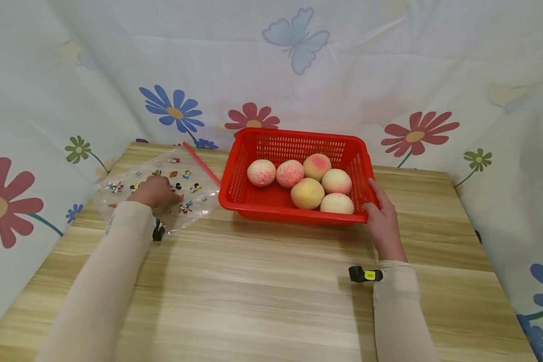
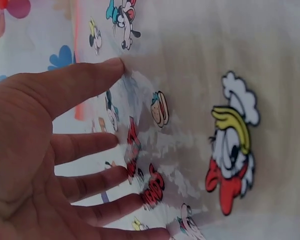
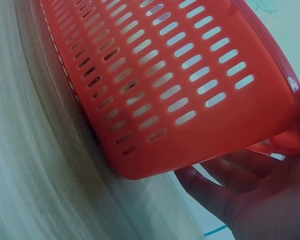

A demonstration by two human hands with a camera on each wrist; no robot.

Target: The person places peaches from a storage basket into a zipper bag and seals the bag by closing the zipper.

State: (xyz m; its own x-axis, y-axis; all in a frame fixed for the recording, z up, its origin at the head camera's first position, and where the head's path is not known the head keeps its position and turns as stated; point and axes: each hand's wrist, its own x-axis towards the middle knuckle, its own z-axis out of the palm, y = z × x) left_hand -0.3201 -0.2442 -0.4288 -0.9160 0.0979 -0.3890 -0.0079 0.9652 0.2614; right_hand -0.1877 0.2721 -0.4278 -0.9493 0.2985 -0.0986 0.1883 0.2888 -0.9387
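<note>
At the far left, the left hand (image 1: 156, 191) lies flat on a clear plastic bag (image 1: 194, 193) spread on the wooden surface (image 1: 262, 281). Its fingers (image 2: 90, 80) are straight and spread apart, pressing on the film rather than gripping it, as the left wrist view shows. The bag is printed with small cartoon figures; the largest one in the close view is a duck face (image 2: 232, 152) with a white chef's hat, yellow hair and a red bill. No words can be read on the bag. A pink zip strip (image 1: 201, 163) runs along the bag's edge nearest the basket.

Just beside the bag, toward the middle, stands a red slotted basket (image 1: 271, 203) on the surface. Six peaches (image 1: 306, 193) sit inside it, clustered toward the centre and right, touching one another.

At the basket's right near corner, the right hand (image 1: 382, 218) holds the rim: the thumb lies along the outer edge, and the right wrist view shows the fingers (image 3: 215, 192) curled under the lip of the basket wall (image 3: 180, 75).

A small black device with a yellow sticker (image 1: 365, 274) sits at the right wrist; its marking is too small to read. A flower-and-butterfly cloth (image 1: 298, 45) hangs behind.
</note>
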